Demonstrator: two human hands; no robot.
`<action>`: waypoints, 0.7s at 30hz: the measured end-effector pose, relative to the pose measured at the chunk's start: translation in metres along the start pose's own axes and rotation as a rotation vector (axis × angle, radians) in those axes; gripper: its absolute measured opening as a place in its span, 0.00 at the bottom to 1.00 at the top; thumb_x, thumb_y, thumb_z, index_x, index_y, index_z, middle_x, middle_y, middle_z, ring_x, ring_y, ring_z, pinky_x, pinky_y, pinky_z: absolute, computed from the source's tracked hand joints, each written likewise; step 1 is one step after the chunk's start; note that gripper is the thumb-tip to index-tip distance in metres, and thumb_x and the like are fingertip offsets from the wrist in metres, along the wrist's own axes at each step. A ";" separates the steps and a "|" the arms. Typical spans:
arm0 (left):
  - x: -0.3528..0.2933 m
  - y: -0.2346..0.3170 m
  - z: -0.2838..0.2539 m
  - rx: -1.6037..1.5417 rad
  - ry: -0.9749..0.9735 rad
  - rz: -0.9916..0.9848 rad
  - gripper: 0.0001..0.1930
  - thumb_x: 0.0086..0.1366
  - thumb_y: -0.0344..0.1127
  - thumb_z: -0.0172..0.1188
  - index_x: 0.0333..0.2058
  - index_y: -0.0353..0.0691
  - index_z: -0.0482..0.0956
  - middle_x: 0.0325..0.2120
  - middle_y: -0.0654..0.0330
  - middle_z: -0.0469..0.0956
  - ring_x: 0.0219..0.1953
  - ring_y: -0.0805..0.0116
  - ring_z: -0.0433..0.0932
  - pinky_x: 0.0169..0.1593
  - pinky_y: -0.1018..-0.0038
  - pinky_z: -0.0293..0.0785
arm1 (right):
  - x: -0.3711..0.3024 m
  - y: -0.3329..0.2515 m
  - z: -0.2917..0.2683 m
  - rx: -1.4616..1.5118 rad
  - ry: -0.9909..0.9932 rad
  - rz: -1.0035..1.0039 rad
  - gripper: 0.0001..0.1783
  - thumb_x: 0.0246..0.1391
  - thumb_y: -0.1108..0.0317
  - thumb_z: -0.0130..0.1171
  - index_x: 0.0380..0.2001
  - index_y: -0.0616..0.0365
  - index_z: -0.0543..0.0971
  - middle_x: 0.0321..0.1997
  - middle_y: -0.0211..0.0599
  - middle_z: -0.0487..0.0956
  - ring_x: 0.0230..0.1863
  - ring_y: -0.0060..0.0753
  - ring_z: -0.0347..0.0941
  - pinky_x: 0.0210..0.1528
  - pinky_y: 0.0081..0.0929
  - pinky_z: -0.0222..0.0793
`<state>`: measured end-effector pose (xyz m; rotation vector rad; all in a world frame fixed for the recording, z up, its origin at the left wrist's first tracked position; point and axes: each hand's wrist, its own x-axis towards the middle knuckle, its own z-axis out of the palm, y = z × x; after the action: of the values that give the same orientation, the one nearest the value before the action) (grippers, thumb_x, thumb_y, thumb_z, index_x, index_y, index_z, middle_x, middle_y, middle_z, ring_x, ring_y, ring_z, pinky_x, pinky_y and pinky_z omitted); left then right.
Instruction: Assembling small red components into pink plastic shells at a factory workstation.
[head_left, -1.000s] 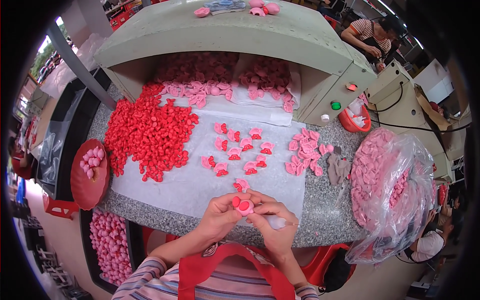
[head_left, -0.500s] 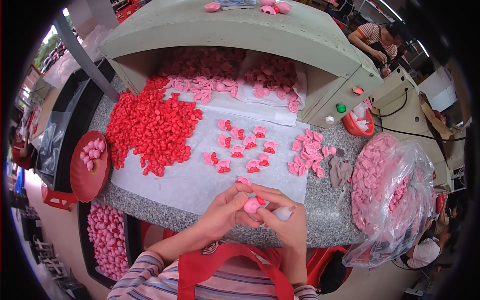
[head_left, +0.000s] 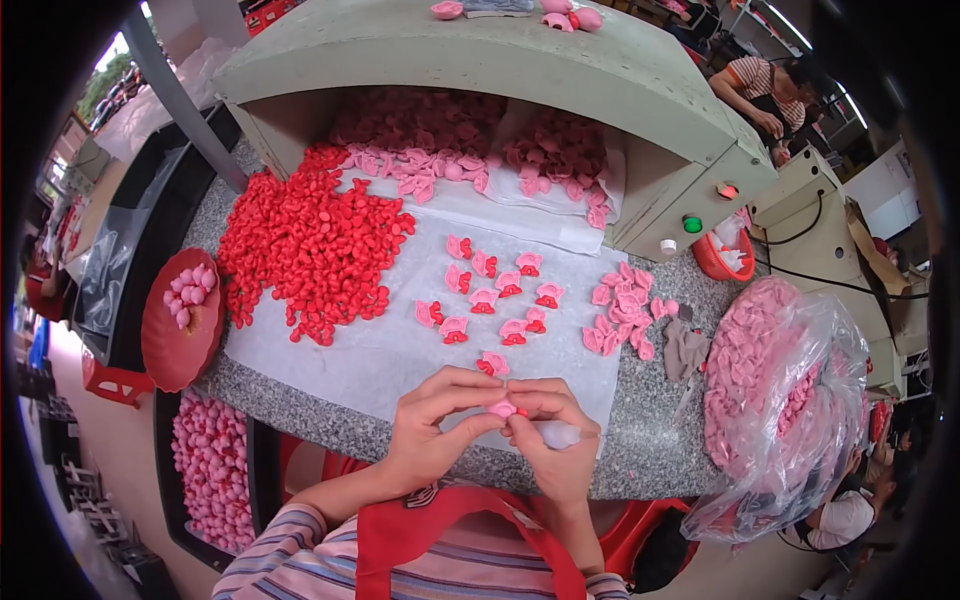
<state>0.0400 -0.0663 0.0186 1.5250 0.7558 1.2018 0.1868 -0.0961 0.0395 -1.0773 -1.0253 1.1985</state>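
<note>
Close in front of me, both hands meet over a small pink plastic part with a red piece (head_left: 502, 408) on it. My left hand (head_left: 428, 428) pinches the pink side between thumb and fingers. On the other side, the fingertips of my right hand (head_left: 555, 468) close on the red piece. A small whitish translucent squeeze bottle (head_left: 558, 434) is tucked in my right hand as well. Just beyond my fingers lies a pink part joined to a red piece (head_left: 491, 364). Several similar pink-and-red pairs (head_left: 484, 300) are spread on the white sheet (head_left: 375, 375).
A large heap of red pieces (head_left: 315, 260) lies at left, loose pink parts (head_left: 622, 310) at right. Behind stands a grey-green oven-like box (head_left: 460, 65) with pink parts inside. A red dish (head_left: 165, 345), a plastic bag of pink parts (head_left: 760, 380) and an orange-red basket (head_left: 722, 262) flank the sheet.
The pink part has been turned between my fingers, and its rounded side no longer faces up. My hands have drawn closer together around it. The view has shifted slightly.
</note>
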 end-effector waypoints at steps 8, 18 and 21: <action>-0.005 0.003 0.001 -0.070 0.040 -0.087 0.13 0.50 0.17 0.58 0.36 0.32 0.77 0.37 0.53 0.71 0.38 0.67 0.75 0.40 0.77 0.76 | -0.002 0.004 0.000 -0.015 -0.034 -0.026 0.10 0.43 0.86 0.54 0.31 0.66 0.76 0.41 0.42 0.71 0.33 0.26 0.73 0.34 0.18 0.71; -0.003 0.001 0.003 -0.007 0.017 -0.101 0.14 0.49 0.17 0.60 0.37 0.33 0.77 0.37 0.55 0.71 0.38 0.67 0.74 0.41 0.77 0.76 | -0.001 0.011 -0.007 0.082 -0.018 0.045 0.08 0.42 0.86 0.55 0.28 0.66 0.77 0.39 0.43 0.72 0.31 0.26 0.72 0.31 0.17 0.72; 0.004 0.006 0.015 -0.143 0.010 -0.146 0.16 0.48 0.16 0.60 0.38 0.32 0.76 0.39 0.55 0.68 0.41 0.67 0.73 0.44 0.74 0.75 | 0.000 0.020 -0.015 0.142 0.023 0.016 0.08 0.42 0.84 0.56 0.28 0.64 0.77 0.39 0.42 0.72 0.31 0.25 0.72 0.29 0.16 0.70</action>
<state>0.0543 -0.0693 0.0252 1.3244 0.7582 1.1305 0.1980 -0.0959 0.0169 -0.9870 -0.9013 1.2503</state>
